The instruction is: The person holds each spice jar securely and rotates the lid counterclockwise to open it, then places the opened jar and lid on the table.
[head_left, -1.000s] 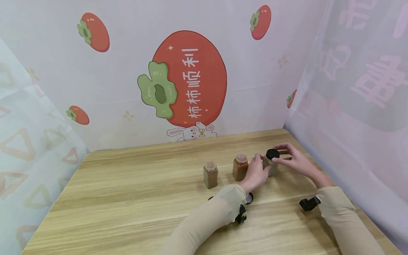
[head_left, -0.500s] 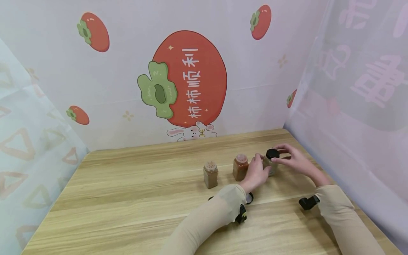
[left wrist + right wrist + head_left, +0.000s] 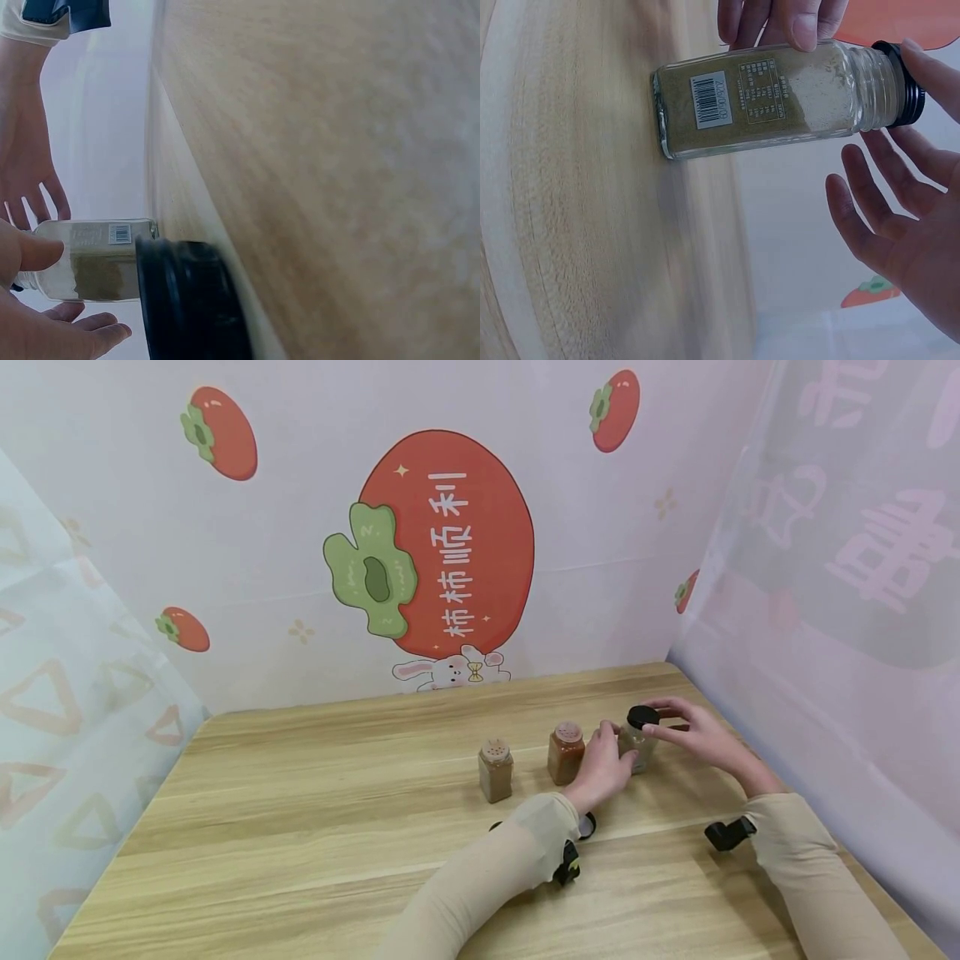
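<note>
In the right wrist view a square glass spice jar (image 3: 757, 97), partly filled with olive-brown powder, stands upright on the table. My left hand (image 3: 602, 764) holds its body from the left, with the thumb and fingers on opposite sides. My right hand (image 3: 701, 737) pinches the black cap (image 3: 643, 717) at the jar's top between thumb and fingers. Bare glass threads show below the cap in the right wrist view, and the cap still sits around the neck's upper end. The other right fingers (image 3: 862, 202) are spread beside the jar.
Two shaker jars with perforated tops stand to the left, a reddish one (image 3: 566, 760) and a brown one (image 3: 495, 777). A loose black lid (image 3: 587, 825) lies below my left wrist; another dark rim (image 3: 497, 827) peeks from behind the sleeve. A patterned cloth backs the table.
The black cap has risen slightly and shifted a little to the right with my right hand. My left hand and the jar body stay in place.
</note>
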